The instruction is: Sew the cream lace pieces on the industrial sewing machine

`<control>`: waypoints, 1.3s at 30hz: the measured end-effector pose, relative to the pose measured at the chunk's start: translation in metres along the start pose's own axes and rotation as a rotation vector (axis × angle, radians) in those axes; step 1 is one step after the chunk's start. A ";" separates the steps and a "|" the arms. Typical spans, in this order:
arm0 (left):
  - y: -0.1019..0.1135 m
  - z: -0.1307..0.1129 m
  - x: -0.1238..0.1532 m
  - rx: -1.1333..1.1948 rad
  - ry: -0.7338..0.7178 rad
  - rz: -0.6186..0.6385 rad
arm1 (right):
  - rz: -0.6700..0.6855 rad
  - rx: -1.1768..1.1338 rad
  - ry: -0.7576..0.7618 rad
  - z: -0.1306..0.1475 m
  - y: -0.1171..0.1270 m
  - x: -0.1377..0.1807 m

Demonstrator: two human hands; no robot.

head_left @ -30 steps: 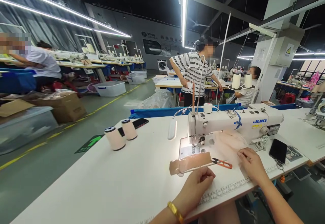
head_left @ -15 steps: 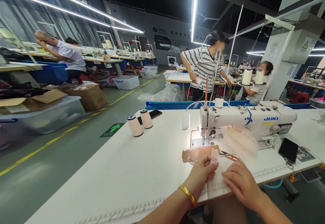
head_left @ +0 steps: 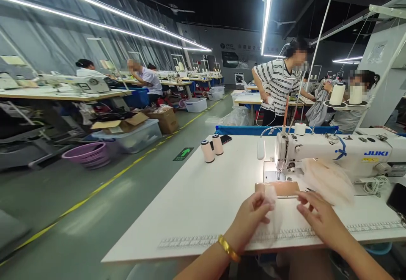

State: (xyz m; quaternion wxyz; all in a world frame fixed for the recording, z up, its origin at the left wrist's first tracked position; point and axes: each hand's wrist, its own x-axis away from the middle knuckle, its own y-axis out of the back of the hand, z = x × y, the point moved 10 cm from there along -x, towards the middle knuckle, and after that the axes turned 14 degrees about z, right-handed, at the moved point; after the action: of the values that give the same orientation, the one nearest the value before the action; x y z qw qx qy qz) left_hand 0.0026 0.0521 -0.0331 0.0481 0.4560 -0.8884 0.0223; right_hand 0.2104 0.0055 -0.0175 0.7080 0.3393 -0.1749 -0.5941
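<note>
My left hand, with a gold bracelet on the wrist, pinches the edge of a small sheer pale fabric piece lying on the white table. My right hand rests beside it with fingers spread, touching the fabric's right side. Just beyond my hands lies a tan cardboard strip in front of the needle of the white JUKI sewing machine. A heap of pale netting sits under the machine's arm.
Two thread spools and a dark phone stand at the table's far left; another phone lies at the right edge. A person in a striped shirt stands behind. Boxes, bins and a pink basket line the aisle on the left.
The view has swung left. My right hand came off the netting and orange scissors to meet my left hand, and both now handle a small sheer piece near the table's front edge.
</note>
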 end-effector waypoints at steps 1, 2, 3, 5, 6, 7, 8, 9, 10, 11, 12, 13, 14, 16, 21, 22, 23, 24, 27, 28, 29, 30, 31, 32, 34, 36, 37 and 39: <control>-0.009 -0.012 0.003 -0.115 -0.056 0.048 | 0.111 -0.214 -0.040 0.006 -0.019 -0.004; -0.021 -0.024 0.007 -0.242 -0.114 0.112 | 0.186 -0.373 -0.039 0.018 -0.035 -0.007; -0.033 -0.035 0.012 -0.362 -0.166 0.179 | 0.216 -0.477 -0.053 0.027 -0.046 -0.010; -0.047 -0.049 0.023 -0.539 -0.192 0.276 | 0.234 -0.607 -0.081 0.037 -0.058 -0.016; -0.046 -0.053 0.026 -0.584 -0.161 0.289 | 0.229 -0.646 -0.096 0.038 -0.061 -0.019; -0.040 -0.055 0.028 -0.601 -0.114 0.277 | 0.229 -0.681 -0.108 0.037 -0.062 -0.021; -0.030 -0.057 0.029 -0.591 -0.076 0.244 | 0.239 -0.719 -0.112 0.036 -0.062 -0.023; -0.020 -0.060 0.028 -0.563 -0.067 0.202 | 0.255 -0.755 -0.112 0.034 -0.062 -0.023; -0.009 -0.064 0.026 -0.524 -0.083 0.164 | 0.283 -0.785 -0.111 0.032 -0.062 -0.024; 0.000 -0.066 0.022 -0.473 -0.110 0.140 | 0.324 -0.814 -0.109 0.030 -0.064 -0.023; 0.006 -0.064 0.015 -0.412 -0.133 0.145 | 0.376 -0.836 -0.103 0.029 -0.066 -0.023; 0.008 -0.057 0.006 -0.344 -0.128 0.184 | 0.437 -0.848 -0.093 0.028 -0.069 -0.023; 0.007 -0.044 -0.005 -0.262 -0.077 0.265 | 0.491 -0.843 -0.078 0.026 -0.071 -0.023; -0.004 -0.010 -0.023 -0.092 0.091 0.479 | 0.574 -0.804 -0.049 0.021 -0.075 -0.025; 0.002 0.018 -0.065 -0.124 0.180 0.576 | 0.594 -0.490 -0.130 -0.018 -0.064 -0.044; 0.003 0.018 -0.072 -0.150 0.178 0.580 | 0.614 -0.399 -0.153 -0.025 -0.060 -0.049; 0.003 0.018 -0.078 -0.176 0.182 0.590 | 0.651 -0.322 -0.164 -0.029 -0.058 -0.053; 0.003 0.019 -0.083 -0.202 0.194 0.601 | 0.693 -0.271 -0.161 -0.030 -0.056 -0.058; 0.007 0.023 -0.098 -0.290 0.207 0.557 | 0.722 -0.277 -0.084 -0.022 -0.052 -0.079; 0.010 0.023 -0.102 -0.323 0.186 0.521 | 0.692 -0.323 -0.050 -0.017 -0.052 -0.087; 0.012 0.022 -0.105 -0.359 0.153 0.483 | 0.654 -0.379 -0.024 -0.014 -0.053 -0.095; 0.015 0.021 -0.107 -0.396 0.115 0.448 | 0.625 -0.434 -0.008 -0.012 -0.057 -0.101; 0.016 0.020 -0.108 -0.427 0.082 0.424 | 0.608 -0.476 -0.004 -0.012 -0.062 -0.106; 0.018 0.020 -0.109 -0.445 0.062 0.408 | 0.591 -0.497 -0.013 -0.015 -0.069 -0.109; 0.021 0.021 -0.108 -0.433 0.048 0.382 | 0.563 -0.480 -0.045 -0.025 -0.079 -0.112; 0.024 0.020 -0.107 -0.386 0.038 0.353 | 0.548 -0.434 -0.059 -0.034 -0.084 -0.112; 0.025 0.019 -0.107 -0.370 0.031 0.343 | 0.557 -0.413 -0.054 -0.035 -0.085 -0.111; 0.023 0.016 -0.105 -0.363 0.009 0.339 | 0.560 -0.368 -0.050 -0.036 -0.084 -0.109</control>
State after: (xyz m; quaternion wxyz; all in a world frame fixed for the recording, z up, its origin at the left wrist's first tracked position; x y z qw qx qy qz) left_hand 0.0436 0.1491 -0.0597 0.1287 0.2841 -0.9415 -0.1280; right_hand 0.1479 0.1147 -0.0840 0.8886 0.1300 -0.1685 -0.4063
